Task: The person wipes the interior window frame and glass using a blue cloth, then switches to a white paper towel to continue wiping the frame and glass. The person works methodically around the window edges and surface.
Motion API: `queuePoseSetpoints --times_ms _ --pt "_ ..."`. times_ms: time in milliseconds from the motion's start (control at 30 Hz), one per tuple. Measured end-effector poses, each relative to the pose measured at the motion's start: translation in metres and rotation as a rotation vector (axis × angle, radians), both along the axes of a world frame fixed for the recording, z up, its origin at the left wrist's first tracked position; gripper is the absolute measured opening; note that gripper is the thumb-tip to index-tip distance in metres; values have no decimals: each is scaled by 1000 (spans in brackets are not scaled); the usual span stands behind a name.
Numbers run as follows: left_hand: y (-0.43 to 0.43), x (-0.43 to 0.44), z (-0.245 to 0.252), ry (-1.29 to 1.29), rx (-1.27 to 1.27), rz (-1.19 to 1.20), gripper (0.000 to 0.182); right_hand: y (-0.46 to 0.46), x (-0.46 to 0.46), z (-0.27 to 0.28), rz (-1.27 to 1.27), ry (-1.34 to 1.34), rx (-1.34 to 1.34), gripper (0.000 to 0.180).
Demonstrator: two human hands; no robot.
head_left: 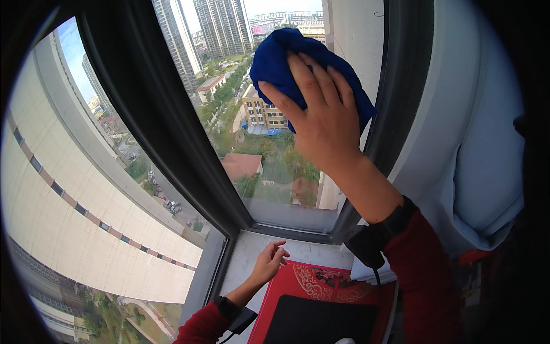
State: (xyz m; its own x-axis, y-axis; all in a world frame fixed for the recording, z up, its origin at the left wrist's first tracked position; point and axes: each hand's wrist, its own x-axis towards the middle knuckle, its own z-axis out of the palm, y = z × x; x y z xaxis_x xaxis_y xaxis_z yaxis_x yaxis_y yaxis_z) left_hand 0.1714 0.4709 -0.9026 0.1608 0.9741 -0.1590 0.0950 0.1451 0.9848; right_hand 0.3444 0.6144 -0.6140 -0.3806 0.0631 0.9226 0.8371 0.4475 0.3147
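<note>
Spread over a dark blue cloth [275, 56], my right hand [322, 112] presses it flat against the upper part of a window pane [275, 189]. Its fingers are apart on top of the cloth, and the cloth's edges stick out around them. My left hand [270, 262] hovers low over the sill, fingers loosely bent and holding nothing. Below it lies a red box or folder [275, 296] with a gold ornamental pattern. Both wrists carry black straps with small devices and cables.
A dark window frame [172, 142] divides two panes and meets at the corner above the pale marble sill [245, 249]. On the red item rests a black flat pad [318, 322]. A light blue curtain [490, 142] hangs at the right, its folds reaching near the sill.
</note>
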Motion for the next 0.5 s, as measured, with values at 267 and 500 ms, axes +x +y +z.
queuePoseSetpoints --times_ms 267,500 --pt "-10 -7 -13 14 -66 13 36 -3 -16 -141 -31 -481 -260 36" --pt "-18 -19 -13 55 -78 29 36 -5 -27 -283 65 -641 -503 33"
